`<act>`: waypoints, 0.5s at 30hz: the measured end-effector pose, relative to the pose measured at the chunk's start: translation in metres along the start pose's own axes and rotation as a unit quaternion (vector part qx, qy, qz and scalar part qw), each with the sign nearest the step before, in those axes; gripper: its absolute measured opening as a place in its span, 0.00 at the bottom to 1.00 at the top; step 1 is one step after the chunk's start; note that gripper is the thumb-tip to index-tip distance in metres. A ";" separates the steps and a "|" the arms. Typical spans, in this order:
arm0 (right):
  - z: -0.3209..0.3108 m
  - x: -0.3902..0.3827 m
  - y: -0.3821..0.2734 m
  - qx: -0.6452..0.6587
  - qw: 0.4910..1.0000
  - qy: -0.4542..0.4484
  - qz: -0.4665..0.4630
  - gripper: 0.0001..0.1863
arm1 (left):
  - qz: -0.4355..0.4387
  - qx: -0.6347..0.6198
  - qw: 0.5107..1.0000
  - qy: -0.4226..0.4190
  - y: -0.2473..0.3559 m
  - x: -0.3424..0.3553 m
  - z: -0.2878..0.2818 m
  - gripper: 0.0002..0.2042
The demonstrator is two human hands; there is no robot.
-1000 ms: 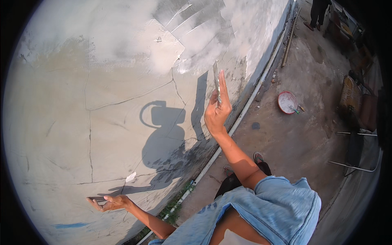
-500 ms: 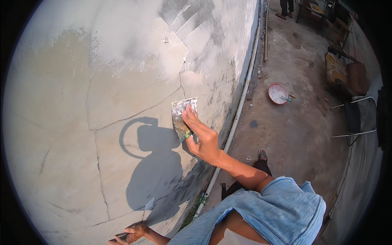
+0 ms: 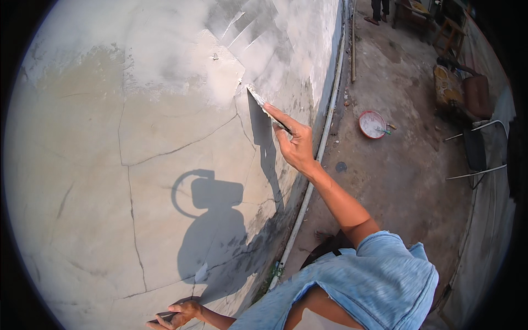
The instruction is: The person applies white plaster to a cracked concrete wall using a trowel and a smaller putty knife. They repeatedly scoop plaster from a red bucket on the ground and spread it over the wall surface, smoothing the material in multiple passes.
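Observation:
My right hand (image 3: 298, 144) grips a putty knife (image 3: 256, 97), its thumb and fingers on either face of the blade. The blade is seen nearly edge-on and is smeared with white putty. Its tip is at the cracked plaster wall (image 3: 181, 129), just below the lower corner of a whiter patch (image 3: 223, 63). I cannot tell whether the whole edge touches. Low at the left, my left hand (image 3: 184, 314) is against or close to the wall with its fingers apart. Dark shadow lies around those fingers, and no held thing shows there.
A pale pipe (image 3: 320, 171) runs along the wall's foot. On the floor stands a red-rimmed basin (image 3: 372, 125) of white paste with a green-handled tool in it. To the right are a metal-framed chair (image 3: 477, 151) and a worn seat (image 3: 448, 88). Another person's legs (image 3: 379, 10) show far back.
My right hand has moved up and right, and the putty knife has turned from face-on to nearly edge-on. My left hand is almost where it was. My head's shadow has shifted slightly right and down.

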State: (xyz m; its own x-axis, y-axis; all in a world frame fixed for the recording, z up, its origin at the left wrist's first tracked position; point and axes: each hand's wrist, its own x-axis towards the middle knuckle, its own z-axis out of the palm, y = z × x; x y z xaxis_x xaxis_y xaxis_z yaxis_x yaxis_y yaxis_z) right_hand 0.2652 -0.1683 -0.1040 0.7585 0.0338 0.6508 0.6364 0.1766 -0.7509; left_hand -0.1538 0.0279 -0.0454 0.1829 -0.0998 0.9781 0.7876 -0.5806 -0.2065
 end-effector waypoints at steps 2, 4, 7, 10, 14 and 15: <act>0.016 -0.040 -0.028 -0.036 0.998 -0.042 -0.016 0.28 | 0.001 0.010 1.000 0.000 0.001 -0.001 0.000 0.17; 0.004 -0.068 -0.041 -0.013 0.995 -0.100 -0.010 0.28 | 0.007 0.004 1.000 -0.008 0.003 -0.002 0.005 0.17; -0.008 -0.047 -0.037 -0.006 0.997 -0.067 -0.039 0.25 | 0.014 0.024 1.000 -0.007 -0.004 0.000 0.003 0.17; -0.014 0.024 -0.032 0.005 0.996 0.086 0.029 0.13 | 0.014 0.034 0.999 0.000 -0.009 0.003 0.000 0.18; 0.001 0.077 -0.036 0.019 0.994 0.108 0.005 0.13 | -0.024 0.014 1.000 0.011 -0.004 -0.007 0.003 0.24; 0.007 0.082 -0.042 0.009 0.995 0.095 -0.007 0.13 | -0.033 0.016 0.999 0.015 -0.004 -0.009 0.003 0.25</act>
State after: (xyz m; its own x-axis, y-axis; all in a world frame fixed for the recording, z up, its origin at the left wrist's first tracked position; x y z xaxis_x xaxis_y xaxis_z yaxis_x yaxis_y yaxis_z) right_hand 0.2993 -0.1661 -0.0181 0.7633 -0.1561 0.6269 0.6460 0.1937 -0.7383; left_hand -0.1565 0.0333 -0.0531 0.1128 -0.0861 0.9899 0.8155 -0.5611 -0.1417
